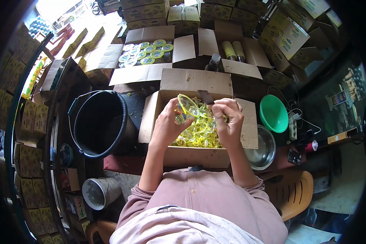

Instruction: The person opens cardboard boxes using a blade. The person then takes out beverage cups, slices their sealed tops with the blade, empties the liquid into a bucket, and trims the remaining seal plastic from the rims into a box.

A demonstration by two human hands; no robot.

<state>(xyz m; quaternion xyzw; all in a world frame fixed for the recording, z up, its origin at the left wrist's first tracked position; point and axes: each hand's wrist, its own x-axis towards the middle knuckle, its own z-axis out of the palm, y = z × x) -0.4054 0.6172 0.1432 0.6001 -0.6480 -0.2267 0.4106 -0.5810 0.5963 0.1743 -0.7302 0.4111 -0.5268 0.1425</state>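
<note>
My left hand (168, 123) is closed round a clear plastic cup with a yellow rim (188, 105), tilted so that its round top faces right. Close beside it, my right hand (229, 118) pinches a dark flat blade-like piece (205, 97) between thumb and fingers; its exact kind is unclear. The blade-like piece is near the cup's rim; I cannot tell whether they touch. Below both hands is an open cardboard box (196, 82) with a heap of yellow trimmings (203, 132) inside.
A black bucket (97, 124) stands left, above a grey-white pail (101, 193). To the right are a green bowl (273, 114), a metal bowl (265, 152) and a phone (294, 156). Behind, one carton holds several yellow-rimmed cups (146, 53), another cylindrical containers (233, 51). A bottle (212, 63) stands between.
</note>
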